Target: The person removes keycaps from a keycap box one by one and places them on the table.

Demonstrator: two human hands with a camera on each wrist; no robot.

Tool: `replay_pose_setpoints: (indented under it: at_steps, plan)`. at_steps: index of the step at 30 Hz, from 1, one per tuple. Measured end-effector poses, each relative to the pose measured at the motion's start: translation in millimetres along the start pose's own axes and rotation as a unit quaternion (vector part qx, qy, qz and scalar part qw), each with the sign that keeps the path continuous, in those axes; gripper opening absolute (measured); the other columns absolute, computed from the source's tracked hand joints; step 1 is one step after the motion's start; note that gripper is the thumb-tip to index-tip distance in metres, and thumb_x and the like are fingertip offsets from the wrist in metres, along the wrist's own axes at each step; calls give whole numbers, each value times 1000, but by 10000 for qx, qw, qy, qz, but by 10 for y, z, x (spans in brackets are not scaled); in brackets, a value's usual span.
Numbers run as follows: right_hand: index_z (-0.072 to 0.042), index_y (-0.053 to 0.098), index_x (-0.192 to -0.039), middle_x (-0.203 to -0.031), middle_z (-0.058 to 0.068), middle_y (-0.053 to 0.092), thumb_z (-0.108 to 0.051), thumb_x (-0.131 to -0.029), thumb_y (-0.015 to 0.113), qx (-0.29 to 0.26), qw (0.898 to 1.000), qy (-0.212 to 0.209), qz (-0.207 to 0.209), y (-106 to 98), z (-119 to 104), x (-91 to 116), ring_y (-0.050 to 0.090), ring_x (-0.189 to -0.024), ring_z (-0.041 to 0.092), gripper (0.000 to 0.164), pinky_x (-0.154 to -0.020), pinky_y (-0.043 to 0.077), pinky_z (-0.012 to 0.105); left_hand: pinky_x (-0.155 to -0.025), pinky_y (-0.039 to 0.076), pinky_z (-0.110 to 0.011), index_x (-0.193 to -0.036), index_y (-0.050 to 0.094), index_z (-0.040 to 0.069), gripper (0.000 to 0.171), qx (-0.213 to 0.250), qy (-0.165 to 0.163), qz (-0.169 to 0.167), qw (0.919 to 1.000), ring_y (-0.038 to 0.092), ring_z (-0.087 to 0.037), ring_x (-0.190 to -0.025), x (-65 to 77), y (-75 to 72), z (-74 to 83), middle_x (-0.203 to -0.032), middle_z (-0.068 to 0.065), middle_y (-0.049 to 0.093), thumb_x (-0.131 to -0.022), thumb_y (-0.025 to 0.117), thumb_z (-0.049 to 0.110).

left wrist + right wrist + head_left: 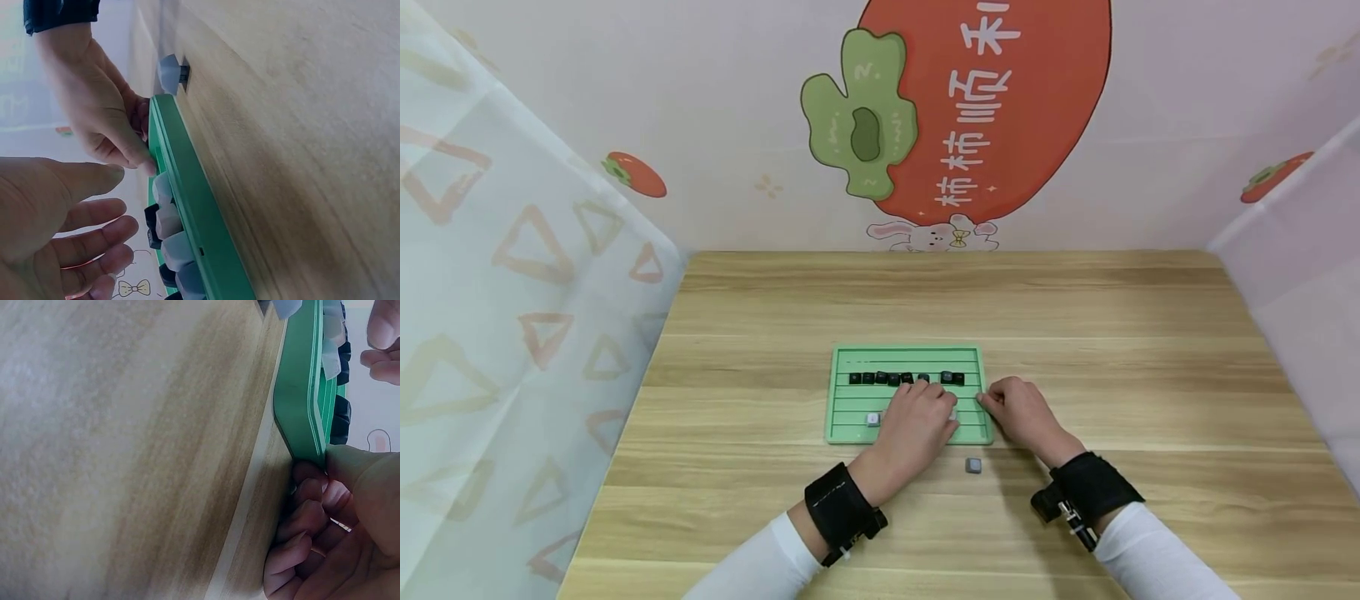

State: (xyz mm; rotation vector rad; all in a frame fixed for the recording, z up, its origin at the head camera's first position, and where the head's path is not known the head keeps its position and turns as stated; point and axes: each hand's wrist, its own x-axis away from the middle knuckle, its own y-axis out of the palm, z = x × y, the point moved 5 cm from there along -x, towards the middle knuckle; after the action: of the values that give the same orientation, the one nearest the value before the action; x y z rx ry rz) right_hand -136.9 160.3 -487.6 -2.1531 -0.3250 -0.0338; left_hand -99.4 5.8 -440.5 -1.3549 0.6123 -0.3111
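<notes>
A shallow green tray (830, 400) with ridged rows lies on the table. Black keycaps (882, 378) form a line across it, with a gap toward the right. My left hand (919, 421) hovers over the tray's front half, hiding part of it; in the left wrist view its thumb and loosely bent fingers hold nothing, close to pale keycaps (176, 250) along the front row. One white keycap (873, 419) shows left of that hand. My right hand (1022, 412) grips the tray's right edge, thumb on the rim and fingers (306, 519) curled beside it.
A lone grey keycap (973, 465) sits on the wooden table (760, 333) just in front of the tray, between the two forearms. Printed cloth (715, 125) hangs behind the table and on both sides.
</notes>
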Motion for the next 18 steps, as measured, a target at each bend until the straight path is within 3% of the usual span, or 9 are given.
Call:
replay_pose_setpoints:
  at_steps: [11,18]
  plan:
    - [-12,40,-53,-51,-5,28,-21,-90,59,-30,10000,22,-36,-14,-22,10,32,-49,12,43,-50,28,27,-69,44,-30,-98,71,16,21,40,27,-204,9998,54,-16,-83,-13,80,12,-92,2,66,-83,67,31]
    - [-12,38,-53,-51,-5,26,-21,-90,59,-37,10000,-52,6,-21,-13,10,30,-48,11,44,-50,28,27,-68,44,-29,-97,71,18,14,-211,134,-276,9993,55,-15,-83,-38,102,48,-92,3,66,-86,64,23]
